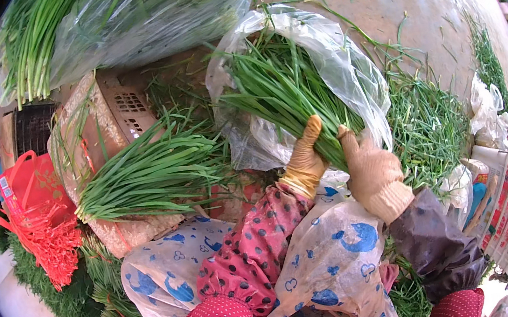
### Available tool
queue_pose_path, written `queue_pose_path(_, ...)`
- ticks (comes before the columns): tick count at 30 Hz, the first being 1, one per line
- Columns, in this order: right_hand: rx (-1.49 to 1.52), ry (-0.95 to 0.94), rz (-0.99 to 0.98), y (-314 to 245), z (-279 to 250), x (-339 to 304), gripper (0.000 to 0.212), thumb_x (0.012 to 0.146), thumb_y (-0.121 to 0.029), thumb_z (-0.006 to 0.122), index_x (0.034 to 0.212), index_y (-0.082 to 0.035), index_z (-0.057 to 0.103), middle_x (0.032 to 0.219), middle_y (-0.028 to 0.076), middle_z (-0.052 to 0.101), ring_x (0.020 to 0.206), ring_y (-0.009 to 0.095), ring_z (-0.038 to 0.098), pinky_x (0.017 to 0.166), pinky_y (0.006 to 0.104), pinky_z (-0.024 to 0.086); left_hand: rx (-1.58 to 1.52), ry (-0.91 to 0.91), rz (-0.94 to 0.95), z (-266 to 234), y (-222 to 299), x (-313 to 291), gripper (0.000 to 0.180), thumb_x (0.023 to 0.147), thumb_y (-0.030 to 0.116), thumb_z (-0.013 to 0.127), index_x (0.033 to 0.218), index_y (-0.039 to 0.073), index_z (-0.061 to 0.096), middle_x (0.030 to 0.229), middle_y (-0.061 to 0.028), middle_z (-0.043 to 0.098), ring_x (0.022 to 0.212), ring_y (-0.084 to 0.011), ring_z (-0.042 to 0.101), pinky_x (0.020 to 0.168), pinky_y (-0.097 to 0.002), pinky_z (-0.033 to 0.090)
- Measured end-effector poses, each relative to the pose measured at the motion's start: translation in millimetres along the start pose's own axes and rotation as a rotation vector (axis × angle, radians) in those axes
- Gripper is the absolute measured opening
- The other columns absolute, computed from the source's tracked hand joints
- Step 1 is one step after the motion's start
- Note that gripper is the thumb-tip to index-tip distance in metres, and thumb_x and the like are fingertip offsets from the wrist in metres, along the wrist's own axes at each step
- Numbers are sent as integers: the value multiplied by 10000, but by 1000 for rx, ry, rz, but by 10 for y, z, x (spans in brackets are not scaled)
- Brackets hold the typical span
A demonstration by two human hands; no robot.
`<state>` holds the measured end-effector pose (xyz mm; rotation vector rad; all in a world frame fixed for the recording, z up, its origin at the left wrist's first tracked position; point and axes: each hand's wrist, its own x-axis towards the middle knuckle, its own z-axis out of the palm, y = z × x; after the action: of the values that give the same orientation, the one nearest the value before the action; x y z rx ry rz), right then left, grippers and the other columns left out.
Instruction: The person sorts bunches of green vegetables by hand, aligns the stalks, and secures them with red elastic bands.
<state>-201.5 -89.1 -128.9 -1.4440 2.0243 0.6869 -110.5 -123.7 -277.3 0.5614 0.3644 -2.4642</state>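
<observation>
Now: left hand [303, 159] + right hand [372, 172] | grip one chive bunch [286, 87] | one bag [344, 63]

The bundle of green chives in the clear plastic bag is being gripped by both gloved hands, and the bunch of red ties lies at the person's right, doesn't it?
Not quite: the head view shows the red ties at the person's left. Both gloved hands, left hand and right hand, do grip the bundle of green chives in the clear plastic bag.

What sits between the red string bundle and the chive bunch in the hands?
Head view: a loose chive bundle lying on a basket, between red strings and held bunch.
</observation>
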Motion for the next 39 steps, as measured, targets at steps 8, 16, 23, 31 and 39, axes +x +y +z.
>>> queue_pose_path(8,342,70,-81,31,314,61,1025,700,-173,773,1522,-175,161,1189,230,572,953,399,650,784,464,543,154,23,170,-438,63,204,248,843,84,675,1062,-29,642,1021,-104,676,892,-201,666,859,-342,556)
queue_pose_path(16,1021,91,-84,1131,198,615,878,655,-290,877,1356,28,454,1378,178,510,1234,217,504,1033,330,401,695,-113,120,378,164,189,444,746,44,716,1176,32,604,1106,-50,641,998,-156,616,873,-312,503)
queue_pose_path(23,1459,372,-520,1109,-166,944,682,749,-229,798,1301,18,483,1178,89,621,1078,201,585,945,326,462,1615,-196,523,855,119,508,1154,620,146,807,1537,112,107,1238,-184,568,1108,-325,597,956,-357,463)
queue_pose_path(31,1263,367,-401,176,82,1391,560,815,-239,727,1275,-2,513,1172,92,628,1044,198,596,928,320,470,1088,-81,296,-245,748,869,1237,553,338,859,1535,171,127,1426,-40,449,1313,-374,368,1067,-496,258)
queue_pose_path(39,1495,259,-393,234,149,1117,448,881,-250,655,1250,-22,542,1165,95,634,1010,194,607,911,315,478,834,-67,259,363,663,515,1029,651,336,806,1491,110,257,1327,-69,539,1264,-271,449,1082,-474,274)
